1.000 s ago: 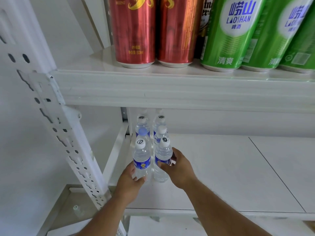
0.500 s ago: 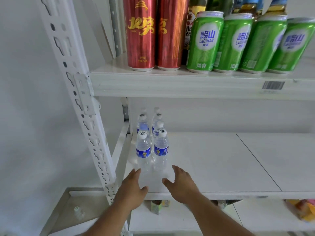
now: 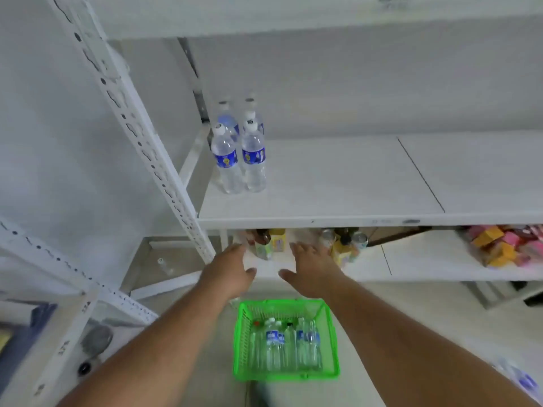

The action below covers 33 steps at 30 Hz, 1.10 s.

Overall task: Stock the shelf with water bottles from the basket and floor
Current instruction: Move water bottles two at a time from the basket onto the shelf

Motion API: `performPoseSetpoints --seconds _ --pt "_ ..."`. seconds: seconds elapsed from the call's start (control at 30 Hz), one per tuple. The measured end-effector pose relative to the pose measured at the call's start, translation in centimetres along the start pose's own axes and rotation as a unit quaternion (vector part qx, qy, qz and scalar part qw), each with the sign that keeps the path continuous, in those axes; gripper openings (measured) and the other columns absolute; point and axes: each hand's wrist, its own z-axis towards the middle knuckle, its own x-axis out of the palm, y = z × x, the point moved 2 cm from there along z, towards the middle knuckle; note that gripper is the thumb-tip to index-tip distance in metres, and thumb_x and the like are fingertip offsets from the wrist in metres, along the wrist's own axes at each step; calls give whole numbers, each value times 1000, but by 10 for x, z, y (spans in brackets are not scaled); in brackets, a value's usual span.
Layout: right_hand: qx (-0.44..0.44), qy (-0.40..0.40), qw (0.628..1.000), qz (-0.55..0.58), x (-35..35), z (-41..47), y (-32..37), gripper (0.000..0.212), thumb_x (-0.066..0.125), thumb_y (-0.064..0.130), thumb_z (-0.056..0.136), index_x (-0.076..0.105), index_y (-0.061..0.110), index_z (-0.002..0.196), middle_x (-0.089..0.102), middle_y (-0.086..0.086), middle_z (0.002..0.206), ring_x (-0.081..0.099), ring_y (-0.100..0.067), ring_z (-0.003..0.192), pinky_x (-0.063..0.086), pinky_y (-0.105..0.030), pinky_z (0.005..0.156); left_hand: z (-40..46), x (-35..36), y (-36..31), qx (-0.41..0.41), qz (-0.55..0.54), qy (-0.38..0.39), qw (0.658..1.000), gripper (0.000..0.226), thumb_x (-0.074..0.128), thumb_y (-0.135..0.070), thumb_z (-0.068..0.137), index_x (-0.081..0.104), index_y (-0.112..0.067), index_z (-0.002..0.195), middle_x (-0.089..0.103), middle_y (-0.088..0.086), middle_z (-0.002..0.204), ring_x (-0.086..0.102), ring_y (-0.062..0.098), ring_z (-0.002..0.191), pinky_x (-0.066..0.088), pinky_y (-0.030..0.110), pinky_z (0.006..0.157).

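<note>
On the white shelf [image 3: 338, 183], far left end near the perforated upright [image 3: 141, 133], water bottles [image 3: 239, 154] stand upright in two rows w/ blue labels and white caps; front pair side by side, touching or nearly so, more behind them toward the back wall. Rest of that shelf board is bare white, w/ a seam line running front to back on the right.

Both hands hang in mid-air below the shelf's front edge, above the floor, holding nothing. Left hand [image 3: 227, 273] palm down, fingers [image 3: 236, 249] straight and spread apart, thumb out to the right. Right hand [image 3: 311, 270] same pose, fingers [image 3: 299, 248] apart, thumb out to the left. Hands near each other, not touching.

Green basket [image 3: 286, 339] sits on the floor directly under the forearms, approx. midway between them. Inside it: more water bottles [image 3: 289, 342] w/ blue labels, lying packed together; exact count can't be told, pic is blurry.

Lower shelf [image 3: 440, 265] holds small bottles and cartons [image 3: 270, 245] behind the hands, plus pink and orange boxes [image 3: 505, 248] at far right.
</note>
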Motion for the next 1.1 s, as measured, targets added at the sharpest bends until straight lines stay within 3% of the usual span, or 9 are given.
performPoseSetpoints --seconds 0.23,0.5,0.8,1.1 --pt "49 88 994 43 63 -50 -46 84 49 60 93 20 12 157 23 -9 163 24 -29 148 26 -42 119 -47 77 2 -44 -24 82 995 69 63 -44 87 36 -25 148 43 4 152 47 27 133 42 37 107" --pt "112 135 982 70 111 -61 -61 81 51 58 93 25 11 154 31 -9 159 33 -31 143 29 -38 114 -48 130 34 -83 -48 158 983 70 62 -46 84 40 -26 147 49 5 147 52 27 129 46 38 103" --pt "227 196 949 99 180 -42 -56 80 51 57 94 24 12 155 34 -9 159 34 -27 143 30 -34 114 -10 184 107 -122 -97 228 961 75 65 -43 86 36 -17 150 45 12 149 48 27 133 41 32 106" --pt "307 195 917 163 274 28 -91 83 56 57 91 27 13 155 40 -12 154 42 -28 138 37 -34 107 51 274 154 -158 -152 249 943 76 69 -45 84 39 -14 147 50 12 147 52 26 130 42 31 104"
